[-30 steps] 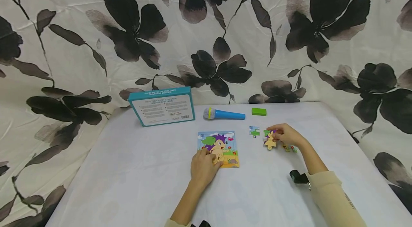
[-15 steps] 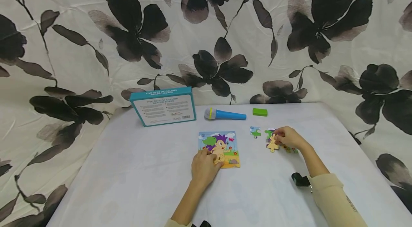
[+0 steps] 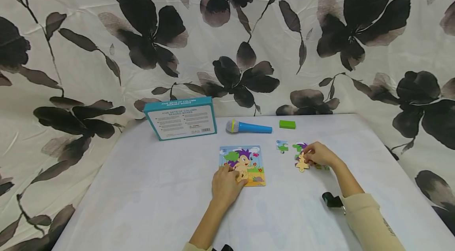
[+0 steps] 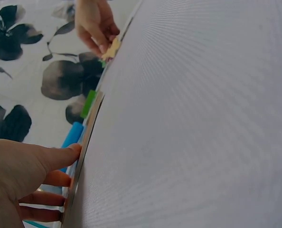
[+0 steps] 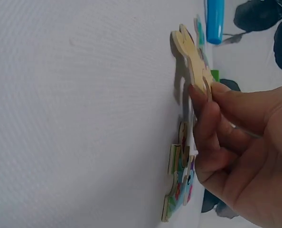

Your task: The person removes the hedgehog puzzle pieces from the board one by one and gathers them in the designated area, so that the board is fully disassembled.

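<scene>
A square puzzle board with a purple-haired cartoon hedgehog lies on the table. My left hand rests on its lower left corner, thumb near the bottom edge; the left wrist view shows the fingers fairly straight and spread against the board. To the right, my right hand pinches a cream-coloured puzzle piece between thumb and fingers. In the right wrist view this piece is tilted, with a shadow beside it. Loose puzzle pieces lie under and beside the right hand, partly hidden by it.
A blue-and-green puzzle piece lies between the board and the right hand. Behind stand a teal-edged box, a blue toy microphone and a green block. A floral cloth hangs beyond the white table.
My right hand and the cream piece have shifted slightly right and toward me, uncovering more of a purple-and-green piece behind. The left hand stays on the board.
</scene>
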`<action>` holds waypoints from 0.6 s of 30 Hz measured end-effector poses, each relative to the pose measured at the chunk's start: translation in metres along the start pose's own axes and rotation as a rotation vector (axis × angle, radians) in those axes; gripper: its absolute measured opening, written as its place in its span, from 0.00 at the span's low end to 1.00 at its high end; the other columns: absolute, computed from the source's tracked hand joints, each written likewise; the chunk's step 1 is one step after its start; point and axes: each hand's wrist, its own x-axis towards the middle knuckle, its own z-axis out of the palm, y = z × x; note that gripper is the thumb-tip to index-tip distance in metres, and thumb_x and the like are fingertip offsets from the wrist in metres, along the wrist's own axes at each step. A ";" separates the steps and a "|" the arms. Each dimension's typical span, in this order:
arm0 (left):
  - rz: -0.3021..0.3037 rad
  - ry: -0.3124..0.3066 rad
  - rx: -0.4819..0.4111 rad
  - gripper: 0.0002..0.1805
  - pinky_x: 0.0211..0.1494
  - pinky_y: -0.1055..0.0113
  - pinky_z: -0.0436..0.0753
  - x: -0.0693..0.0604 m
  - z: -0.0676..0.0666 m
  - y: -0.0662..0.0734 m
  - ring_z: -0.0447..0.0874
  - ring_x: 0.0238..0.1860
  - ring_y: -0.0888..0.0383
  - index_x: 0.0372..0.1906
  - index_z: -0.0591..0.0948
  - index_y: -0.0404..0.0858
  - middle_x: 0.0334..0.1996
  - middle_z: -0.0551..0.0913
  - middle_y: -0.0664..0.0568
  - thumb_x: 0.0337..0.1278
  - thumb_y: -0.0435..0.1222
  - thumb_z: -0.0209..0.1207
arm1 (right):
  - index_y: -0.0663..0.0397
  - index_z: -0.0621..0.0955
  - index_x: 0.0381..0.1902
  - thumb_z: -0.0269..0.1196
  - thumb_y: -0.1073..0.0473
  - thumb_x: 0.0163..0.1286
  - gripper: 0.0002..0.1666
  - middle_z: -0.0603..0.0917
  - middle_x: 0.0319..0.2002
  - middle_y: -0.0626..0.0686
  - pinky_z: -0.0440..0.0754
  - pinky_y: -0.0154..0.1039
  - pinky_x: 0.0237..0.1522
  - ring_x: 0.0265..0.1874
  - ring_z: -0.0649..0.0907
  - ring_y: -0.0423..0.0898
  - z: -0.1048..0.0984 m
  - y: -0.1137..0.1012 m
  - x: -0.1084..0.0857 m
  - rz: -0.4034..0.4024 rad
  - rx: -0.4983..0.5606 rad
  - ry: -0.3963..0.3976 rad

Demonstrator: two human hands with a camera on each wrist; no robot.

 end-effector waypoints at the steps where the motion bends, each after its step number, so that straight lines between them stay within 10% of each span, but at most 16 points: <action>1: 0.001 0.002 -0.001 0.19 0.50 0.56 0.76 0.000 0.000 0.000 0.77 0.44 0.51 0.36 0.88 0.40 0.38 0.81 0.47 0.43 0.50 0.69 | 0.75 0.77 0.42 0.57 0.67 0.66 0.12 0.81 0.26 0.52 0.76 0.35 0.27 0.24 0.77 0.42 0.000 0.000 0.000 -0.004 -0.027 0.008; 18: 0.002 -0.001 0.007 0.19 0.49 0.57 0.77 0.000 -0.001 0.001 0.76 0.43 0.52 0.36 0.88 0.40 0.38 0.81 0.48 0.43 0.50 0.69 | 0.73 0.80 0.38 0.58 0.67 0.65 0.10 0.80 0.27 0.54 0.75 0.37 0.28 0.24 0.76 0.43 -0.001 -0.001 -0.003 -0.015 -0.136 0.046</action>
